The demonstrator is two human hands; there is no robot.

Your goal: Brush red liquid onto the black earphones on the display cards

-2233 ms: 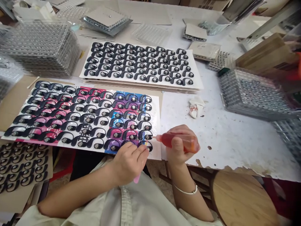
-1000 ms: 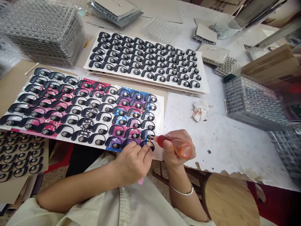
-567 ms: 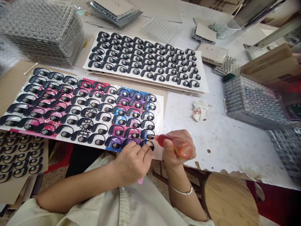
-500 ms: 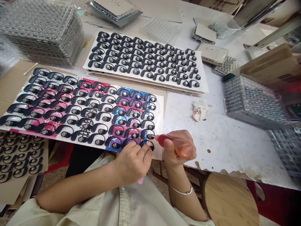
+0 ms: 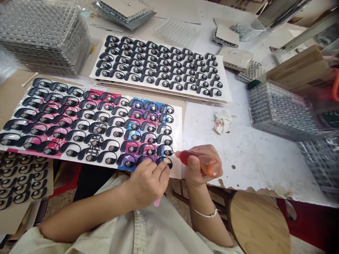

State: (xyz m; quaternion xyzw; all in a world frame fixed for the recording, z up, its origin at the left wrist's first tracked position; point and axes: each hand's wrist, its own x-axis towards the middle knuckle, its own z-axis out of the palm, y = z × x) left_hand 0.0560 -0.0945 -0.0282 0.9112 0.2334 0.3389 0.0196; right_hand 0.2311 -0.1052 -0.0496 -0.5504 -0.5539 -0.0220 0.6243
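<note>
Orange-red bottle [image 5: 206, 164] grasped by right hand [image 5: 195, 170], nozzle [image 5: 177, 154] beside a black hooked piece [image 5: 162, 149] near right edge of printed sheet [image 5: 178, 141]; pink tool [image 5: 157, 202] pinched by left hand [image 5: 150, 178]. Light, steady squeezing seems advised.

Plastic squeeze bottle [image 5: 204, 161] is translucent red-orange. Hook-shaped pieces [image 5: 108, 161] are black with silver centres. Their rectangular sheet [image 5: 178, 141] shows white, pink, purple and blue blocks with black lettering.
</note>
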